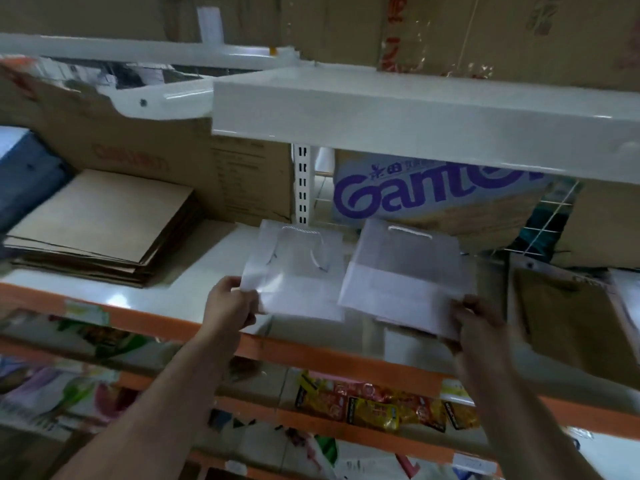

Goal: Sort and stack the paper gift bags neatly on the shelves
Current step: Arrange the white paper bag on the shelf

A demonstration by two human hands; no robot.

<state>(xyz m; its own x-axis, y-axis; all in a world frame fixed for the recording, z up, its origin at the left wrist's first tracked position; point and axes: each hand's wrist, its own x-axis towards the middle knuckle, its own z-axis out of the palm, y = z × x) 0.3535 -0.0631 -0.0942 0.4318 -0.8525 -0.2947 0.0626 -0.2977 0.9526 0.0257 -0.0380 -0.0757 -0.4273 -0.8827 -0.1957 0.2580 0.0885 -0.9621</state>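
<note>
You are holding two white paper bags over the front of the white shelf (pixel 194 271), one in each grip. Your left grip (pixel 230 303) is pinching the near left corner of the left bag (pixel 294 271), fingers curled round the edge. Your right grip (pixel 479 320) is clamping the near right corner of the right bag (pixel 405 275) (its side is overlapping the left one). Both cord handles are pointing toward the back. A stack of brown bags (pixel 104 223) is lying further left on the same shelf, and a box with purple lettering (pixel 415 192) is standing behind.
</note>
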